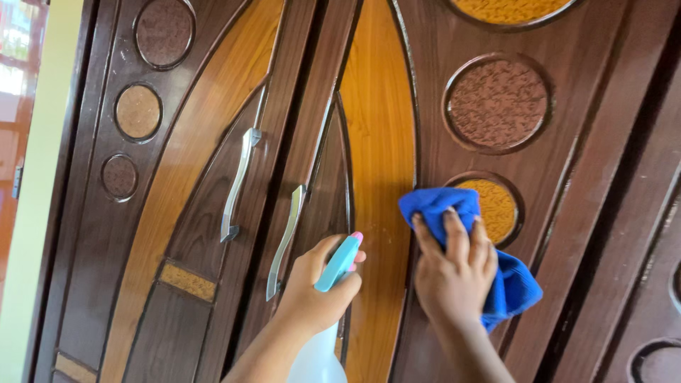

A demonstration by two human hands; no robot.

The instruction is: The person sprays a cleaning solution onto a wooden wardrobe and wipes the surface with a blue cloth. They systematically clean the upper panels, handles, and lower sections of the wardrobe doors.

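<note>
My right hand (454,273) presses a blue cloth (514,287) flat against the dark wooden door (582,177), just below and left of a round amber glass inset (498,207). My left hand (316,287) grips a spray bottle with a light blue trigger head and pink tip (339,262); its pale body (317,358) runs off the bottom edge. The nozzle points up toward the door's orange-brown curved panel (379,142).
This is a double door with two silver bar handles (237,184) (285,241) left of my hands. Round textured glass insets (498,103) (138,111) dot both leaves. A pale yellow-green wall strip (35,177) borders the far left.
</note>
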